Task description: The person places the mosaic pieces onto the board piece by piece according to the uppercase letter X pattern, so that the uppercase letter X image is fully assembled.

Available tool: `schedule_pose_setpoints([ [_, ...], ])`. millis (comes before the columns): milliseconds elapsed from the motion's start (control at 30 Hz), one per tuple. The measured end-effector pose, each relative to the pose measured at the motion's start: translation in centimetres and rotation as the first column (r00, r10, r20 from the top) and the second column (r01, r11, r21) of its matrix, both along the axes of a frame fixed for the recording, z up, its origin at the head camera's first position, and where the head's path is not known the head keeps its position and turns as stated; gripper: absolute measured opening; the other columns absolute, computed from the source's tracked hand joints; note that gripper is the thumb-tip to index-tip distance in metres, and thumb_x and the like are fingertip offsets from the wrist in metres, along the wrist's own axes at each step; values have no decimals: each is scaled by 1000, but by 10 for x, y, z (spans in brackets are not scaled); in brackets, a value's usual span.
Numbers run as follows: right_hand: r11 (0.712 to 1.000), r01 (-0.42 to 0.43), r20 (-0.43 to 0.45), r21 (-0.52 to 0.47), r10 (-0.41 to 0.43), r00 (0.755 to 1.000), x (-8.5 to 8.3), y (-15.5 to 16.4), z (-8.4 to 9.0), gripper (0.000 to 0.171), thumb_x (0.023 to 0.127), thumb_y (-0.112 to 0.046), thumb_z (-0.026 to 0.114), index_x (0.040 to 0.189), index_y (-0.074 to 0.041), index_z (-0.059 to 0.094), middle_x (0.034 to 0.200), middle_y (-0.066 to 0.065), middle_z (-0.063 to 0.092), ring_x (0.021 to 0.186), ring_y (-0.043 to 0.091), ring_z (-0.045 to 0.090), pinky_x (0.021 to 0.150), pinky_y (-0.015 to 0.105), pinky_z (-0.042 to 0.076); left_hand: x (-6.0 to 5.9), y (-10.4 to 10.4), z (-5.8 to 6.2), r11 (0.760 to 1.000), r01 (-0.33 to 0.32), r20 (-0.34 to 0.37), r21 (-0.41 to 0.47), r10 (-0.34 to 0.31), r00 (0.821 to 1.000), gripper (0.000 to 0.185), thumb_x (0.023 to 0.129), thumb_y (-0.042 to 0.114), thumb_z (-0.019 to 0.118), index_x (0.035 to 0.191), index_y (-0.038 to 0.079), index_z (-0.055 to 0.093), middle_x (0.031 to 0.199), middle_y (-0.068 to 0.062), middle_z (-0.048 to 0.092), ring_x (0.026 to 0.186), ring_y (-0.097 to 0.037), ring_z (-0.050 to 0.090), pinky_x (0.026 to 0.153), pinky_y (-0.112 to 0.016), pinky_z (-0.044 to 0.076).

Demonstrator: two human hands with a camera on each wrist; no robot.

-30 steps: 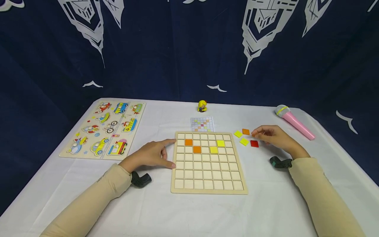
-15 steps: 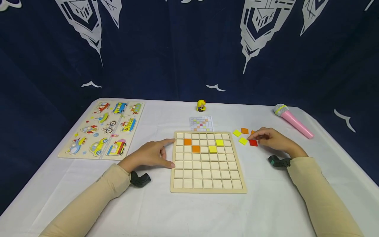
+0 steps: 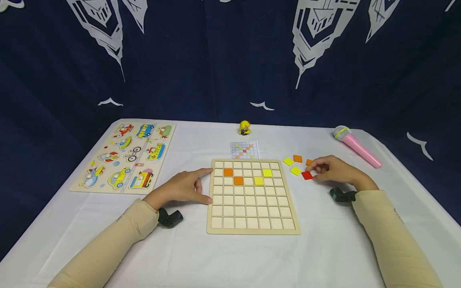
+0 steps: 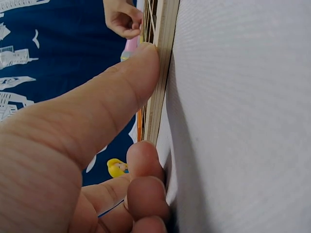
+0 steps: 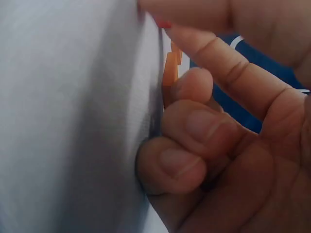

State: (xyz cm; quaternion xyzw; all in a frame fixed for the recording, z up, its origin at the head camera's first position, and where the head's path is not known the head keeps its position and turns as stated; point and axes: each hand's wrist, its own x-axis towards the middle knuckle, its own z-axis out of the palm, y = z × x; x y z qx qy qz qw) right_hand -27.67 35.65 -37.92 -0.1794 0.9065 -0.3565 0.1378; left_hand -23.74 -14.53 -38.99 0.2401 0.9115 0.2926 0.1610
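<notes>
A light wooden grid board [image 3: 253, 231] lies mid-table, with two orange tiles [image 3: 228, 172] and two yellow tiles [image 3: 267, 173] in its squares. Along its left edge, the thumb and index finger of my left hand [image 3: 185, 187] rest spread apart; the left wrist view has the thumb tip against the board's side [image 4: 160, 97]. My right hand [image 3: 333, 171] is at the loose tiles right of the board. Its thumb and index finger pinch the right side of a red tile [image 3: 307, 175], which looks turned slightly. Only a sliver of red tile [image 5: 163, 22] shows in the right wrist view.
Beside the red tile lie loose yellow tiles [image 3: 295, 171] and orange tiles [image 3: 297, 159]. A printed pattern card [image 3: 245, 149] and a yellow-haired figurine [image 3: 244, 128] are behind the board. A vehicle puzzle [image 3: 124, 158] lies left, a pink toy microphone [image 3: 360, 150] right.
My right hand has come down from beside the orange tiles to the red tile, which has turned and shifted slightly. A second orange tile has come into sight. My left hand stays at the board's edge.
</notes>
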Motion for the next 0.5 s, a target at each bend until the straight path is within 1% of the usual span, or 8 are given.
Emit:
schedule_pose_setpoints([
  [100,1000,7,30,16,-7,1000,0,-1,1,28,88,0,84,113,6,73,86,0,51,71,12,46,65,25,38,0,1,0,1000,0,1,-3,0,1000,101,83,39,95,164,5,45,79,3,65,70,-14,57,70,-32,44],
  [167,1000,0,35,20,-1,999,0,-2,2,28,87,-1,84,112,6,73,86,0,52,71,12,45,64,25,37,0,1,0,1000,2,0,-3,-2,1000,101,83,40,95,164,5,45,79,3,65,70,-14,57,69,-32,45],
  [233,1000,-8,38,4,8,999,1,-4,3,27,87,0,84,110,6,72,87,1,53,70,13,46,64,25,38,0,0,0,1000,0,1,-1,0,1000,101,83,39,95,164,5,45,79,3,65,70,-14,57,69,-32,45],
  [333,999,-30,7,-18,31,1000,2,-6,6,26,85,2,83,109,5,72,89,2,57,72,12,48,66,25,40,-1,0,1,1000,2,0,4,-2,1000,101,83,39,95,163,5,45,79,2,65,69,-14,56,69,-32,45],
  [500,997,-67,-90,-26,65,994,5,-15,10,23,85,-1,83,106,1,74,91,1,63,74,13,51,69,26,42,-1,0,0,1000,-1,5,4,1,1000,101,83,39,95,164,6,45,79,2,65,69,-14,56,68,-32,44],
])
